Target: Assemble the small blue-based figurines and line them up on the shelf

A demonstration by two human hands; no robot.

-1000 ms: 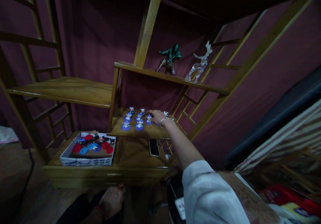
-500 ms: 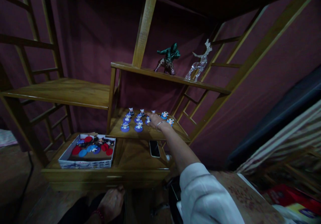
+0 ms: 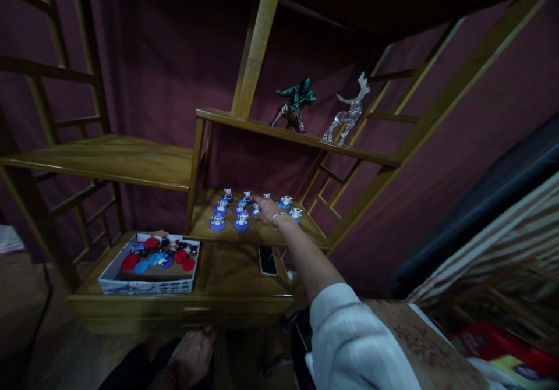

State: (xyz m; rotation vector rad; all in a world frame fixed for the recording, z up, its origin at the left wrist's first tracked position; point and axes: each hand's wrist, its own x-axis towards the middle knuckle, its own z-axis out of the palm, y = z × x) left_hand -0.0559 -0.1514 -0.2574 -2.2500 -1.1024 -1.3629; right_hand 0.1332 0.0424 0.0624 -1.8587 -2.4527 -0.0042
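Observation:
My right hand (image 3: 267, 209) reaches onto the low wooden shelf, its fingers closed at a small purple-and-white figurine (image 3: 256, 208); part of that figurine shows left of the fingertips. Purple-based figurines, such as the front one (image 3: 241, 222), stand in rows to the left. Behind them is a dark figurine (image 3: 227, 194). Beyond my hand, to its right, are blue-and-white figurines (image 3: 285, 202). My left hand (image 3: 192, 352) stays low near my lap, back upward, fingers curled; whatever may be inside is hidden.
A shallow cardboard box (image 3: 146, 286) of loose figurines and red and blue discs sits lower left. A phone (image 3: 267, 260) lies below the shelf. Overhead, a ledge (image 3: 314, 139) carries a green-and-bronze crouching statue (image 3: 297, 103) and a clear deer (image 3: 347, 113).
The view has shifted slightly. My right hand remains at the same purple figurine, which sits slightly further left in view. My left hand keeps its curled pose.

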